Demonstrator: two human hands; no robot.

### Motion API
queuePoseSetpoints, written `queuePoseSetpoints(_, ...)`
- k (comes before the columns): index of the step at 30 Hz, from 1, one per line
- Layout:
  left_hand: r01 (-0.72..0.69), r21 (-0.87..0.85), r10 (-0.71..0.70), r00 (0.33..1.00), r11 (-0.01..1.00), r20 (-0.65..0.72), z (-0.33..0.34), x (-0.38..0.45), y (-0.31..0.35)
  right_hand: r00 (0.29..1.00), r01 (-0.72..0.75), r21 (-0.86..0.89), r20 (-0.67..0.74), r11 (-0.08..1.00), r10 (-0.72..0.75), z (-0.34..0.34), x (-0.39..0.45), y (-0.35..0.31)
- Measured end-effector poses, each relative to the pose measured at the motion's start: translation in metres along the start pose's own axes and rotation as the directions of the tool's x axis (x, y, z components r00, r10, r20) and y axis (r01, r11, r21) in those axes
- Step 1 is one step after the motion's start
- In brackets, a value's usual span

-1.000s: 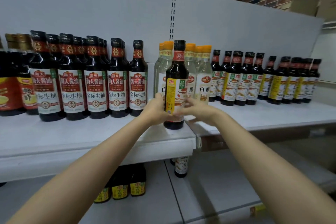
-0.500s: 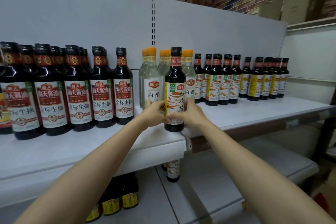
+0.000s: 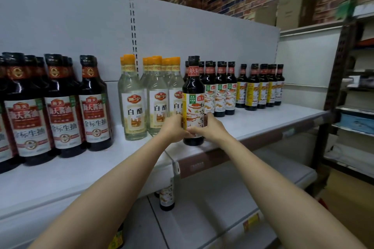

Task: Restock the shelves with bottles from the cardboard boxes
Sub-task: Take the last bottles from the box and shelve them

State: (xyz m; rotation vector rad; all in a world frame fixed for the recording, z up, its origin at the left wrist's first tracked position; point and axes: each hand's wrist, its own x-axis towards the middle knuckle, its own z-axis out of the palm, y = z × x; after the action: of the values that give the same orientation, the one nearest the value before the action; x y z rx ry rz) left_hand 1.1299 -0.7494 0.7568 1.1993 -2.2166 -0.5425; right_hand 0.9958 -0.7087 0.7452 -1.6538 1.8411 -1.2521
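Observation:
A dark sauce bottle point(image 3: 193, 91) with a yellow and white label stands upright on the white shelf point(image 3: 263, 119), near its front edge. My left hand point(image 3: 174, 129) grips its left side and my right hand point(image 3: 208, 129) grips its right side, both low on the label. It stands in front of a row of like dark bottles point(image 3: 220, 89). No cardboard box from the task shows in view.
Clear vinegar bottles point(image 3: 134, 105) with orange caps stand left of it, and large soy sauce bottles point(image 3: 62, 107) fill the far left. More dark bottles point(image 3: 261, 87) line the back right. A lower shelf point(image 3: 202, 208) holds a few bottles point(image 3: 167, 198). A metal rack point(image 3: 348, 107) stands at right.
Both hands have carried the dark bottle to the right along the shelf, past the vinegar bottles, to the front of the matching dark row. The view has swung right.

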Motion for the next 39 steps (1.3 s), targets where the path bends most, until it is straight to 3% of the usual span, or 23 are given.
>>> queuePoseSetpoints(10,0.142,0.015,-0.142,0.99,0.99,0.003,0.036,0.041,0.022,1.0,0.012,-0.021,0.011,1.0,-0.011,-0.026,0.037,0.034)
queuePoseSetpoints(20,0.278,0.064,-0.268,0.954,0.958,-0.136,0.068,0.08,0.028,0.999,0.045,-0.02,0.027,0.999,-0.044,-0.029,0.088,0.06)
queuePoseSetpoints(27,0.331,0.122,-0.31,0.936,0.936,-0.166,0.072,0.101,0.023,0.996,0.054,0.008,0.077,0.999,-0.055,-0.031,0.114,0.068)
queuePoseSetpoints(39,0.417,0.083,-0.397,0.898,0.905,-0.191,0.075,0.134,0.013,0.949,0.205,-0.12,0.265,0.971,-0.168,-0.035,0.157,0.076)
